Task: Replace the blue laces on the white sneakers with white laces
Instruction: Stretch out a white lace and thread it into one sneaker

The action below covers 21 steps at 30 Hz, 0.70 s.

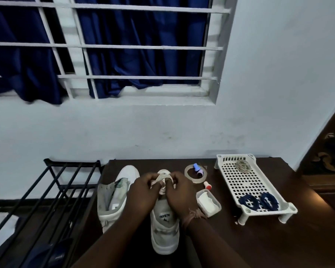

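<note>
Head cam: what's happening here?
A person is lacing the right-hand white sneaker on the dark table; left hand and right hand both pinch the white lace. The other sneaker stands unlaced. Two coiled blue laces lie on the white rack.

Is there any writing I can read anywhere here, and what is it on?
"ALBANI": upside down on the tongue label of the right sneaker; it may run on under the right hand.
Left sneaker: insole label too blurred to read.
</note>
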Available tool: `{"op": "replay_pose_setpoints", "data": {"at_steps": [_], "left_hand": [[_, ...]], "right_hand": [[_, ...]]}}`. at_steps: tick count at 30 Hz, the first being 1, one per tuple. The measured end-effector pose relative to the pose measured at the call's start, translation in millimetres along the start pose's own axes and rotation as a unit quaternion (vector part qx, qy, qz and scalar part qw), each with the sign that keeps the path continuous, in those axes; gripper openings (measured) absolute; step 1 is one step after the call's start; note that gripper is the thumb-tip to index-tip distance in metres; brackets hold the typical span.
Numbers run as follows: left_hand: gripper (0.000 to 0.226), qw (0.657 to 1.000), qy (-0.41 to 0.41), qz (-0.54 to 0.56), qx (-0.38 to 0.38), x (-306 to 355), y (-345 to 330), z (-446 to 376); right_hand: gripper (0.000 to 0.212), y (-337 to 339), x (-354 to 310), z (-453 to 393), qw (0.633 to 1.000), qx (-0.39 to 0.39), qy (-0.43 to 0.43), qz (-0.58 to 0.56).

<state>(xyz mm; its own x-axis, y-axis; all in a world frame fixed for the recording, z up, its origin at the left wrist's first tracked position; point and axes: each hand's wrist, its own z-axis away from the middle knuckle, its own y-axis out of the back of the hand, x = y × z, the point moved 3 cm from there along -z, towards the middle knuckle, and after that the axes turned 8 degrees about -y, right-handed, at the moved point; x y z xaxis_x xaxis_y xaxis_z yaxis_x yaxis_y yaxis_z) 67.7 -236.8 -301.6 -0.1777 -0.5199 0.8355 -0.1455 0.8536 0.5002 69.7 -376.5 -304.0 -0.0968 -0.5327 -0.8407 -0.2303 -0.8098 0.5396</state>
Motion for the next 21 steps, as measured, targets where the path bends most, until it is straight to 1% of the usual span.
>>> {"op": "replay_pose_setpoints", "data": {"at_steps": [2, 3, 6, 9, 12, 14, 18, 21], "left_hand": [[0.017, 0.999, 0.009, 0.049, -0.004, -5.9, -5.5, 9.9], [0.017, 0.997, 0.016, 0.077, -0.004, -7.6, -8.5, 14.0], [0.019, 0.989, 0.034, 0.146, 0.017, -6.1, -17.2, 21.6], [0.015, 0.982, 0.06, 0.177, 0.019, -0.2, -24.3, 29.6], [0.014, 0.974, 0.064, 0.215, 0.017, 3.6, -21.9, 37.8], [0.016, 0.969, 0.067, 0.239, 0.012, 1.3, -18.6, 37.4], [0.016, 0.963, 0.06, 0.263, 0.021, 5.8, -7.4, 31.6], [0.016, 0.974, 0.04, 0.223, 0.025, 7.1, 2.8, 18.4]], "right_hand": [[0.023, -5.7, 8.5, 7.9, 0.999, 0.008, -0.004, 0.036], [0.022, -9.9, 12.7, 10.6, 1.0, -0.004, -0.008, 0.026], [0.016, -10.5, 13.6, 17.6, 0.999, -0.019, -0.024, -0.011], [0.009, -7.2, 14.9, 21.5, 0.998, -0.021, -0.049, -0.023], [0.007, -0.3, 15.2, 26.9, 0.997, -0.04, -0.068, -0.015], [0.009, 6.4, 15.7, 25.7, 0.997, -0.052, -0.061, -0.008], [0.017, 21.7, 11.2, 19.1, 0.994, -0.103, -0.023, -0.022], [0.012, 32.7, 5.6, 11.3, 0.994, -0.104, -0.015, -0.043]]}}
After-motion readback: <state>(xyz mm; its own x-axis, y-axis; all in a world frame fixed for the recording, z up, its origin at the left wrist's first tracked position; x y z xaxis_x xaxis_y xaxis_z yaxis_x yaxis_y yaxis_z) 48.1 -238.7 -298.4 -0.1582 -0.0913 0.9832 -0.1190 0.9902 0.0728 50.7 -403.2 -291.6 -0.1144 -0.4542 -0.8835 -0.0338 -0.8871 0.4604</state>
